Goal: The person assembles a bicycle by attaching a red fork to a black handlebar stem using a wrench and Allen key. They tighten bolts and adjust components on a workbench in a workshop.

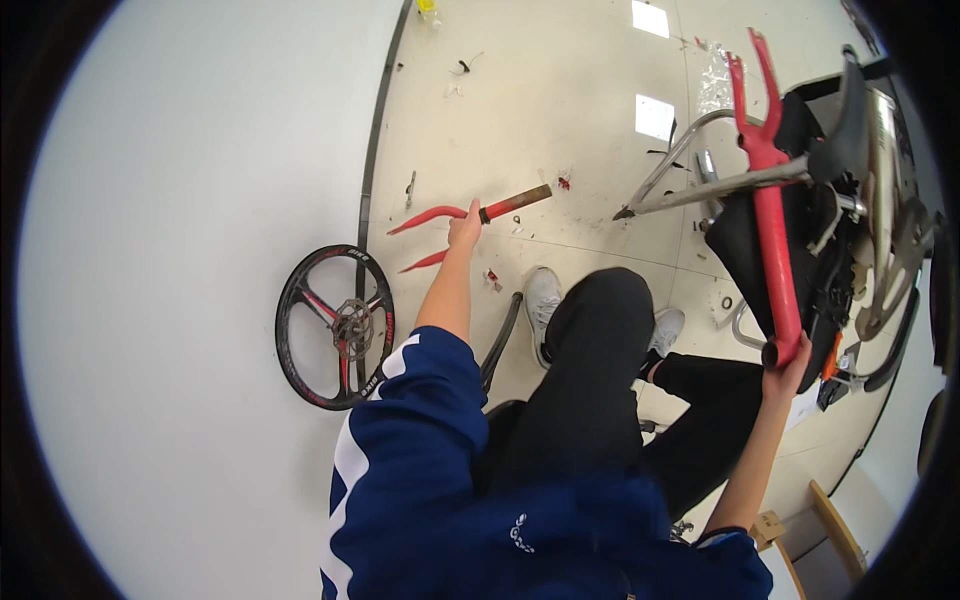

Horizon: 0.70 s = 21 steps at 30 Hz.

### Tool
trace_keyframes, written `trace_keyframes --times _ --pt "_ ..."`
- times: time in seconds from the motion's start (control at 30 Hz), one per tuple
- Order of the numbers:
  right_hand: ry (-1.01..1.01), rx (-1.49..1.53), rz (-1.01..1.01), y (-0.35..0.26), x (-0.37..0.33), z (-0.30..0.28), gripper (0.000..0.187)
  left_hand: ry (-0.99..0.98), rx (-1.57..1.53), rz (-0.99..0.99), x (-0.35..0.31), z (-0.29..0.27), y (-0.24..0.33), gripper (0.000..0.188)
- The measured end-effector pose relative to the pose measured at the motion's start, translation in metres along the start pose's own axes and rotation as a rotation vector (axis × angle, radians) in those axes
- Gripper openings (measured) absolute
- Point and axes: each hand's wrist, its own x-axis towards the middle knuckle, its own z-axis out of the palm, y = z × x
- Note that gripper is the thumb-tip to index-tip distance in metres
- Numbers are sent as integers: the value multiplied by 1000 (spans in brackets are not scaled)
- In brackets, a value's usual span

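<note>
Two red-painted metal pieces in hand, apart from each other. Left hand (465, 230) is closed around the red two-bladed bicycle fork (503, 207) at its crown, held out over the pale, glossy tiled floor (570, 110); blades taper to points at left, and the straight stem reaches right past a black ring to a dull brown, rusty-looking end. Right hand (787, 372) is wrapped round the lower end of the long red tubular frame (774, 240), beside its short, open-ended cross tube; two flattened prongs fork off at the far end. Progress, as judged from the layout: the fork is free of the frame, and the black three-spoke wheel (352, 328), with its perforated metal disc and red markings, is off both, upright by the white wall (200, 250). Nothing is joined between the two hands; fork, frame and wheel all remain loose pieces. At right, a grey metal post (690, 197) crosses the frame; contact cannot be told. Beyond lies a smooth silvery cylinder (883, 150) among dark parts. Small debris dots the floor.
</note>
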Motion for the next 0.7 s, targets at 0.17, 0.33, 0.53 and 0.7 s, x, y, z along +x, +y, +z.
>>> trace_keyframes --times 0.17,0.33,0.53,0.7 --pt "62 -74 30 -6 -14 33 31 6 -175 -193 65 16 -72 64" --pt "160 -140 15 -8 -16 38 33 -27 -430 -277 71 23 -71 57" --pt "202 -174 9 -5 -18 43 32 -90 -383 -261 68 19 -73 39" --pt "150 -116 16 -1 -20 22 34 -169 -183 -150 50 21 -69 43"
